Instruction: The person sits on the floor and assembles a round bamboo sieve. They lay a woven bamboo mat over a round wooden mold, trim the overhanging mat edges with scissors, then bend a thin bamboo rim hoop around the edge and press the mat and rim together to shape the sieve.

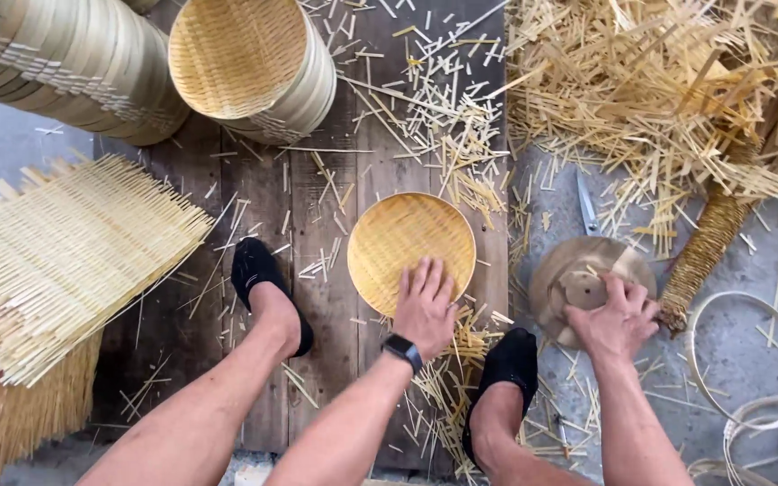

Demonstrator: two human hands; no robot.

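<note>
My left hand [426, 304] rests flat, fingers spread, on the near rim of a round woven bamboo tray [407, 241] lying on a dark wooden board [317, 198]. A dark watch sits on that wrist. My right hand [615, 317] grips the near edge of a round, worn wooden disc [578, 270] on the grey floor. My two feet in black shoes stand either side of the left arm, one [258, 274] on the board, the other [506, 364] by its right edge.
Stacked woven trays [254, 63] and a second stack [65, 63] stand at the top left. Flat woven mats [56, 261] pile at the left. Bamboo offcuts [659, 90] heap at the top right. Scissors [586, 205] lie beyond the disc. Bent bamboo hoops [749, 360] lie at the right.
</note>
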